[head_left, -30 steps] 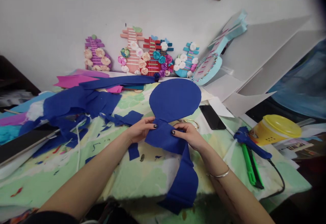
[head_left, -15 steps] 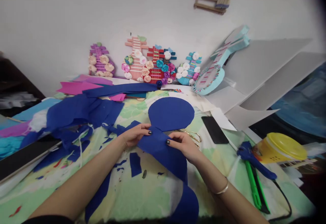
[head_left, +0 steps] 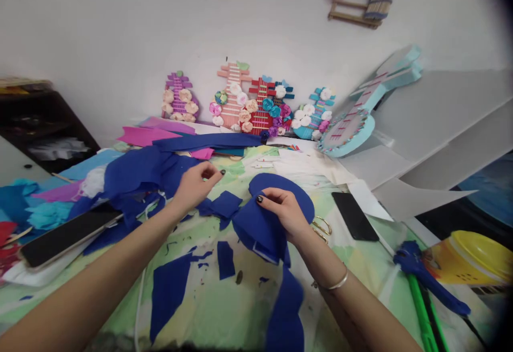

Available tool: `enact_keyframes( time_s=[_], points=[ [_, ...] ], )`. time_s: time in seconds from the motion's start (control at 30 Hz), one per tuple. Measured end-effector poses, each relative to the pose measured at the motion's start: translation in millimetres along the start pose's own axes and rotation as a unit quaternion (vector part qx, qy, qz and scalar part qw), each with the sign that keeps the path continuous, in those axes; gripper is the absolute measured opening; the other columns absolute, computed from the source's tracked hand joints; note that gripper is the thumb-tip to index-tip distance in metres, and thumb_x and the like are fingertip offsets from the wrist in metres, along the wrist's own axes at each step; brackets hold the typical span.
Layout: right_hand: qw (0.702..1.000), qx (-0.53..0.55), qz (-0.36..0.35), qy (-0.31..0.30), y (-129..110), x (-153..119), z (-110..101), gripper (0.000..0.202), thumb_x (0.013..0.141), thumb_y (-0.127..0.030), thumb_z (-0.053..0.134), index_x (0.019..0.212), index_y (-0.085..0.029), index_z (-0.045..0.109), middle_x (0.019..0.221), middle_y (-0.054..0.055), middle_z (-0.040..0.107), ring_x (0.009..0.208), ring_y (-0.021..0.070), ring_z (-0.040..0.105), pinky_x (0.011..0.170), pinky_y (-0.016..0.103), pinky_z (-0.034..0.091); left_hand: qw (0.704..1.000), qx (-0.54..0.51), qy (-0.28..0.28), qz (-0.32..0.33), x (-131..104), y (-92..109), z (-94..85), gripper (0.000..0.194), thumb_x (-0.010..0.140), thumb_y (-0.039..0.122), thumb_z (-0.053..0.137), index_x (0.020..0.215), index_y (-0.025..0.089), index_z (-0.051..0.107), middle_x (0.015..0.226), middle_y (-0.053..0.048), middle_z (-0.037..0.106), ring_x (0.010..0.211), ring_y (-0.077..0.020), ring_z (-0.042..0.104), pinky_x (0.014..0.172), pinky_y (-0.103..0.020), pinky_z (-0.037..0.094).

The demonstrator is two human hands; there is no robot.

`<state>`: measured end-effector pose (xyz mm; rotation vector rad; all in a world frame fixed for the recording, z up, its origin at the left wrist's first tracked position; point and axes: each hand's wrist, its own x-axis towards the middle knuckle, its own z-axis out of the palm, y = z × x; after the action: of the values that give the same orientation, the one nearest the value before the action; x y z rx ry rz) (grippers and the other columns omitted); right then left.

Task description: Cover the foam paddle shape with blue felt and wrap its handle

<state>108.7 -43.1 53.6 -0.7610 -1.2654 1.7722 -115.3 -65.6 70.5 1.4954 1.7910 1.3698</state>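
Observation:
My right hand pinches a folded piece of blue crepe paper between thumb and fingers. A white edge shows along its lower side. Behind it lies a rounded blue shape, partly covered by the hand. My left hand is off the paper, raised to the left with fingers loosely curled; I see nothing in it. Gold-handled scissors lie right of my right hand, their blades hidden. A wavy blue strip hangs toward the front edge. Blue offcuts lie between my arms.
Heaped blue paper and a phone lie at left. Another phone, a blue glue gun, a green cutter and a yellow-lidded tub are at right. Flower-decorated guitar shapes lean on the wall.
My left hand has let go of the blue paper and moved up and left. My right hand keeps hold of the paper, now folded over. The view has shifted left.

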Motion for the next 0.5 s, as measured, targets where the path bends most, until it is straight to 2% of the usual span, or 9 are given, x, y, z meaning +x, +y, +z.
enact_keyframes(
  time_s=[0.07, 0.1, 0.17, 0.23, 0.3, 0.37, 0.43, 0.5],
  points=[
    [1.000, 0.006, -0.010, -0.004, -7.1, -1.6, 4.4, 0.020, 0.059, -0.032, 0.083, 0.071, -0.020, 0.072, 0.066, -0.001, 0.068, 0.058, 0.0119, 0.058, 0.057, 0.024, 0.045, 0.996, 0.020, 0.068, 0.056, -24.1, 15.6, -8.9, 0.026, 0.078, 0.036, 0.061, 0.062, 0.018, 0.051, 0.059, 0.003, 0.047, 0.056, -0.0104, 0.044, 0.053, -0.021, 0.035],
    [1.000, 0.008, -0.016, -0.005, -10.2, -1.6, 6.2, 0.020, 0.060, -0.032, 0.082, 0.070, -0.019, 0.072, 0.066, -0.001, 0.068, 0.058, 0.0117, 0.058, 0.056, 0.023, 0.045, 0.995, 0.013, 0.070, 0.065, -36.3, 20.6, -11.6, 0.027, 0.080, 0.035, 0.058, 0.061, 0.018, 0.049, 0.057, 0.004, 0.044, 0.055, -0.0100, 0.042, 0.053, -0.022, 0.034],
    [1.000, 0.009, -0.030, -0.001, -15.7, 0.5, 9.6, 0.019, 0.060, -0.032, 0.082, 0.070, -0.019, 0.072, 0.066, 0.000, 0.069, 0.059, 0.0117, 0.058, 0.056, 0.023, 0.045, 0.997, -0.022, 0.035, 0.065, -57.0, 23.3, -13.3, 0.019, 0.079, 0.032, 0.060, 0.068, 0.019, 0.051, 0.063, 0.003, 0.048, 0.058, -0.0108, 0.045, 0.055, -0.022, 0.036],
    [0.999, 0.015, -0.040, -0.001, -20.7, 4.2, 13.2, 0.019, 0.060, -0.032, 0.082, 0.070, -0.019, 0.072, 0.067, 0.000, 0.069, 0.059, 0.0115, 0.058, 0.055, 0.022, 0.045, 0.995, -0.077, -0.025, 0.053, -69.5, 18.4, -11.5, 0.014, 0.077, 0.031, 0.062, 0.080, 0.019, 0.055, 0.075, 0.000, 0.056, 0.070, -0.0142, 0.055, 0.063, -0.024, 0.043],
    [0.998, 0.031, -0.047, -0.008, -26.0, 8.0, 17.0, 0.019, 0.060, -0.031, 0.082, 0.072, -0.019, 0.072, 0.068, 0.000, 0.069, 0.059, 0.0113, 0.059, 0.055, 0.022, 0.046, 0.988, -0.127, -0.064, 0.055, -74.0, 11.6, -8.4, 0.023, 0.076, 0.031, 0.064, 0.094, 0.019, 0.056, 0.093, -0.004, 0.060, 0.086, -0.0189, 0.059, 0.074, -0.028, 0.047],
    [0.997, 0.042, -0.059, -0.014, -32.2, 11.1, 20.7, 0.019, 0.060, -0.031, 0.082, 0.073, -0.020, 0.072, 0.068, -0.001, 0.069, 0.059, 0.0112, 0.059, 0.056, 0.022, 0.046, 0.984, -0.147, -0.074, 0.067, -72.8, 8.6, -5.0, 0.038, 0.075, 0.032, 0.067, 0.108, 0.020, 0.052, 0.109, -0.008, 0.058, 0.101, -0.0221, 0.058, 0.083, -0.031, 0.047],
    [0.996, 0.041, -0.074, -0.015, -39.8, 13.4, 24.1, 0.019, 0.060, -0.031, 0.082, 0.073, -0.020, 0.072, 0.068, -0.001, 0.069, 0.060, 0.0114, 0.060, 0.057, 0.023, 0.047, 0.987, -0.132, -0.064, 0.072, -68.1, 10.9, -0.9, 0.045, 0.075, 0.032, 0.069, 0.114, 0.021, 0.049, 0.116, -0.009, 0.056, 0.107, -0.0231, 0.056, 0.088, -0.033, 0.046],
    [0.995, 0.030, -0.093, -0.011, -49.0, 15.5, 27.6, 0.019, 0.060, -0.032, 0.082, 0.073, -0.021, 0.072, 0.069, -0.001, 0.070, 0.061, 0.0120, 0.060, 0.058, 0.023, 0.048, 0.989, -0.112, -0.054, 0.078, -60.9, 15.9, 4.4, 0.043, 0.076, 0.031, 0.068, 0.113, 0.021, 0.050, 0.115, -0.008, 0.057, 0.107, -0.0232, 0.056, 0.090, -0.034, 0.046]
  ],
)
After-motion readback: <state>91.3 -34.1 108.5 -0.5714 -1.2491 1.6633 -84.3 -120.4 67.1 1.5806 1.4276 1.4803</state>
